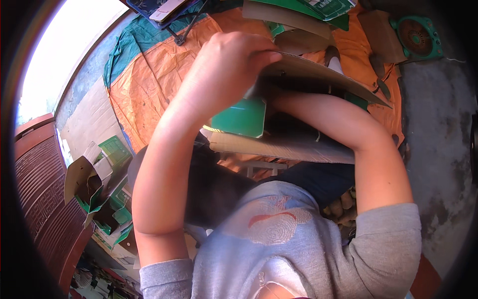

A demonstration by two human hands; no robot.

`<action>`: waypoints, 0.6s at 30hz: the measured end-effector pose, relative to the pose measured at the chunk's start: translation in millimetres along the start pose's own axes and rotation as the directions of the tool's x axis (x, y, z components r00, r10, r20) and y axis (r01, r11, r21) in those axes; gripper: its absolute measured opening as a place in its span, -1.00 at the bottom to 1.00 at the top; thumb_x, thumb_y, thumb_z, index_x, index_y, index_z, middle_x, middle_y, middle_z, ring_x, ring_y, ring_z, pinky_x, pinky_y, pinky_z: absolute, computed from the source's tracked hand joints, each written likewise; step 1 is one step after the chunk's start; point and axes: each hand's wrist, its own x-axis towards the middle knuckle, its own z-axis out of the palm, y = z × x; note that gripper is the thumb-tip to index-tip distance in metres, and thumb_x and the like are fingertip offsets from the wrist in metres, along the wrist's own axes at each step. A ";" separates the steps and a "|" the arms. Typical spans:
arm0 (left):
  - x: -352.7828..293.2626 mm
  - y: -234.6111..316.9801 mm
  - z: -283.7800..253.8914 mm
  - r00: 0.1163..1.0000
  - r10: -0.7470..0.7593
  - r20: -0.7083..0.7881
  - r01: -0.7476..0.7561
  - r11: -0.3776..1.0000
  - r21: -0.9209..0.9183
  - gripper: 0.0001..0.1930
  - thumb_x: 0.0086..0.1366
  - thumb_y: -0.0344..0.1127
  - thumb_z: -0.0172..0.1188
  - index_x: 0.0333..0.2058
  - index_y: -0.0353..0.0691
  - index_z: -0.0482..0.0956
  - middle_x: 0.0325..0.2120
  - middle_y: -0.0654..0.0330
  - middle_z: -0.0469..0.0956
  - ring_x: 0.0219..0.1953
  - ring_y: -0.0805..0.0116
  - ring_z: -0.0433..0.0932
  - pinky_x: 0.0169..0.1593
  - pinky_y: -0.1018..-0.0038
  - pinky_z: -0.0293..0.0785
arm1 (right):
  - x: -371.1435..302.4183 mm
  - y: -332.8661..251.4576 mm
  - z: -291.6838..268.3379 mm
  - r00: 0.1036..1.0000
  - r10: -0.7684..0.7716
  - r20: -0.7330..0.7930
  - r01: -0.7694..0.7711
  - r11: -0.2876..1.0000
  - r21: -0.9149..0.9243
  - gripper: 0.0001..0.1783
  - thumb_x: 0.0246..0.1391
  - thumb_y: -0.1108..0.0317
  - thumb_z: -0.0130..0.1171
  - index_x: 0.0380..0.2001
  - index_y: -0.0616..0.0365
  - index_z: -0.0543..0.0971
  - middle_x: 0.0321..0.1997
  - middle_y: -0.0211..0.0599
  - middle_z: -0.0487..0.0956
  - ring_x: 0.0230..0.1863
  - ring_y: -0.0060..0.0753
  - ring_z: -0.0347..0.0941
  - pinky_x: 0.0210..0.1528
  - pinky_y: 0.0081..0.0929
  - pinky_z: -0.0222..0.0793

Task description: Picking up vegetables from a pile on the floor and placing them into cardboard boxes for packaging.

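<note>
Head view: from where I stand, the cardboard box sits open above the person's lap, its upper edge pinched between the thumb and fingers of the left hand, while the right hand reaches into its shadowed inside, so I cannot tell how that grip stands. Beyond the box an orange-and-green tarp covers part of the grey floor, with a green fan at right and green-and-brown cartons heaped at left beside slatted reddish woodwork.
</note>
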 end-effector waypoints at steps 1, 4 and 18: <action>-0.6 4.5 -2.5 1.000 -0.008 0.002 0.008 1.000 0.002 -0.75 0.35 -0.23 0.24 -0.17 -0.31 0.69 -0.40 0.01 0.67 -0.43 0.17 0.65 -0.30 0.32 0.51 | 23.1 -8.8 -15.2 1.000 -0.015 0.002 0.015 1.000 -0.005 -0.34 0.00 0.07 0.31 0.14 0.18 0.51 0.17 0.00 0.52 0.18 -0.03 0.47 0.23 -0.21 0.37; -3.5 11.5 -10.9 0.979 -0.175 0.102 0.179 0.983 -0.028 -0.75 0.35 -0.23 0.23 -0.17 -0.30 0.69 -0.36 0.02 0.67 -0.36 0.17 0.66 -0.25 0.32 0.52 | 44.6 -33.2 -29.0 0.999 -0.050 0.006 0.050 0.998 -0.028 -0.36 0.03 0.07 0.29 0.15 0.17 0.50 0.16 0.00 0.52 0.18 -0.02 0.48 0.23 -0.20 0.38; -2.1 -4.1 5.2 0.996 -0.049 0.069 0.046 0.998 0.052 -0.70 0.34 -0.18 0.26 -0.09 -0.27 0.67 -0.35 0.01 0.67 -0.33 0.19 0.62 -0.15 0.36 0.50 | -101.1 -36.3 -49.5 0.997 -0.050 -0.062 0.050 0.999 0.002 -0.46 0.15 0.11 0.21 0.12 0.18 0.51 0.06 0.05 0.57 0.10 0.04 0.51 0.18 -0.15 0.40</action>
